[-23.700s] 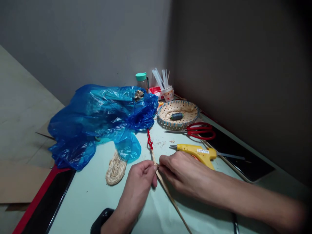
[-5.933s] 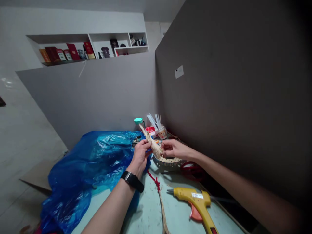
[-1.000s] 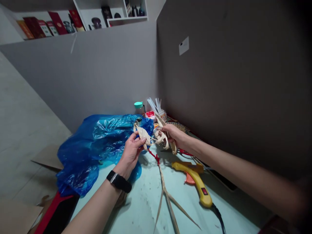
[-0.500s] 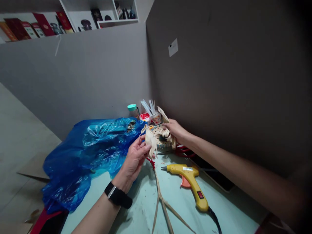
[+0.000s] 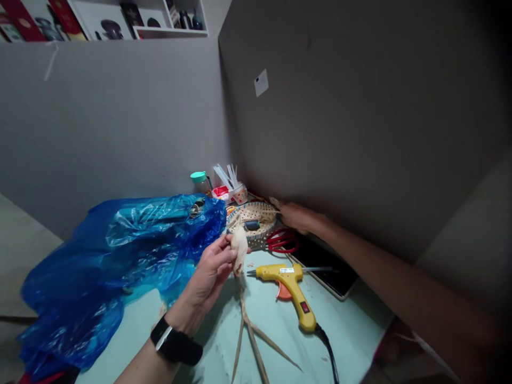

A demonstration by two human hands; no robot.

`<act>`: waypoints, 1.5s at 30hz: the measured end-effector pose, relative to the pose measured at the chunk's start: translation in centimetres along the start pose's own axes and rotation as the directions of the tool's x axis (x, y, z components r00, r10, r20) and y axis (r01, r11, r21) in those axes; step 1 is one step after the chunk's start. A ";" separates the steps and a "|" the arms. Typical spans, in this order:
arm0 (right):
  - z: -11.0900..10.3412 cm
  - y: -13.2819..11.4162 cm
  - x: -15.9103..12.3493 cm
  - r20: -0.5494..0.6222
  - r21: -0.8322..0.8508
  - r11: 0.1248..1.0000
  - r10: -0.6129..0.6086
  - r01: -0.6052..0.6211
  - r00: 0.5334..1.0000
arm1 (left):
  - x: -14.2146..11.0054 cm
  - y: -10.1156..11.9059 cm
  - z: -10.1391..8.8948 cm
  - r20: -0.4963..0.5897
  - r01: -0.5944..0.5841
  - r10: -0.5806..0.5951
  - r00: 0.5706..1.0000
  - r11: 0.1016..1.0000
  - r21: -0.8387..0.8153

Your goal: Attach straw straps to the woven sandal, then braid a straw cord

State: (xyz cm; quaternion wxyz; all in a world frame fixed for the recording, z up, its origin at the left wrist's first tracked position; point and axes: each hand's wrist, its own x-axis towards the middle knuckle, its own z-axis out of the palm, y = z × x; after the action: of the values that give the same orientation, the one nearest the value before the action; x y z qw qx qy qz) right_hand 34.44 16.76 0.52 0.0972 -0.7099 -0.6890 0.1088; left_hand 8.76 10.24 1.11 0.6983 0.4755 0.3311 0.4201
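Observation:
My left hand point(image 5: 214, 265), wearing a black watch, pinches a cream dried husk piece point(image 5: 240, 248) between thumb and fingers above the table. Just beneath it, a thin tan plant stalk point(image 5: 248, 319) runs down the tabletop and splits into pointed strands; whether its top joins the husk piece I cannot tell. Over by the dark wall, my right hand point(image 5: 300, 217) is at the right rim of a woven basket point(image 5: 269, 228), its fingers closed on pale dried husk point(image 5: 274, 202). A dark spool point(image 5: 252, 225) and more husk lie in the basket.
A yellow glue gun point(image 5: 292, 282) with a black cord lies right of the stalk. Red-handled scissors point(image 5: 283, 241) and a dark tablet-like slab point(image 5: 328, 266) are near the wall. Blue plastic point(image 5: 120, 250) covers the left side. Behind stand a cup of glue sticks point(image 5: 240, 193) and a teal-lidded jar point(image 5: 200, 181).
My right hand has moved with the husk from above the basket to its right side, lower by the wall, uncovering the spool. My left hand still holds its husk piece. The view has turned right.

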 end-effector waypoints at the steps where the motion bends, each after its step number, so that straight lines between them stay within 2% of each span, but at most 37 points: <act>1: 0.3 0.2 -0.2 -0.017 0.034 0.999 -0.001 0.002 1.000 | -0.2 0.0 0.2 -0.006 0.017 -0.017 1.000 1.000 -0.006; 4: 0.4 0.4 -1.4 -0.112 0.172 0.984 -0.029 0.049 0.993 | -0.7 -0.3 0.7 -0.047 0.037 -0.038 0.998 0.999 -0.018; 7: -0.4 -0.6 -3.4 -0.217 0.305 0.935 -0.115 0.179 0.969 | -0.7 -0.6 1.2 -0.087 0.008 -0.009 0.996 1.000 -0.008; 10: -0.8 -2.6 -5.9 -0.234 0.461 0.815 -0.269 0.350 0.934 | -0.6 -0.7 1.9 -0.100 -0.043 0.044 0.994 0.999 0.016; 13: 0.0 -4.8 -8.0 -0.219 0.623 0.650 -0.388 0.435 0.895 | -0.6 -0.8 2.5 -0.118 -0.113 0.119 0.986 0.992 0.057; 18: 2.2 -7.0 -9.1 -0.279 0.808 0.406 -0.374 0.427 0.884 | -0.6 -1.5 2.6 -0.174 -0.205 0.225 0.959 0.970 0.127; 21: 2.6 -7.2 -9.0 -0.274 0.880 0.284 -0.351 0.381 0.895 | -0.8 -1.7 2.3 -0.225 -0.210 0.240 0.944 0.966 0.148; 23: 2.4 -7.0 -9.0 -0.251 0.912 0.234 -0.331 0.337 0.909 | -1.1 -1.6 2.4 -0.252 -0.198 0.231 0.940 0.969 0.149; 28: 1.7 -6.7 -9.3 -0.159 0.963 0.160 -0.319 0.219 0.934 | -1.7 -1.0 2.9 -0.238 -0.139 0.167 0.957 0.982 0.131; 33: 2.2 -7.3 -9.2 -0.100 0.986 0.096 -0.315 0.136 0.944 | -1.8 -1.0 2.8 -0.236 -0.119 0.151 0.960 0.982 0.144; 39: 2.7 -8.0 -8.3 -0.100 0.980 0.135 -0.309 0.147 0.946 | -1.9 -1.1 1.9 -0.244 -0.151 0.199 0.949 0.968 0.200; 45: 2.9 -8.4 -8.0 -0.111 0.974 0.159 -0.293 0.163 0.950 | -2.0 -0.9 1.2 -0.215 -0.139 0.191 0.958 0.962 0.237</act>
State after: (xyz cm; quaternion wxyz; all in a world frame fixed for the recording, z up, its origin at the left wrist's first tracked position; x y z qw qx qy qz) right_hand 25.34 8.99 0.28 0.5024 -0.3690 -0.5662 0.5393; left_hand 9.22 7.82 0.77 0.5594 0.5224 0.4151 0.4918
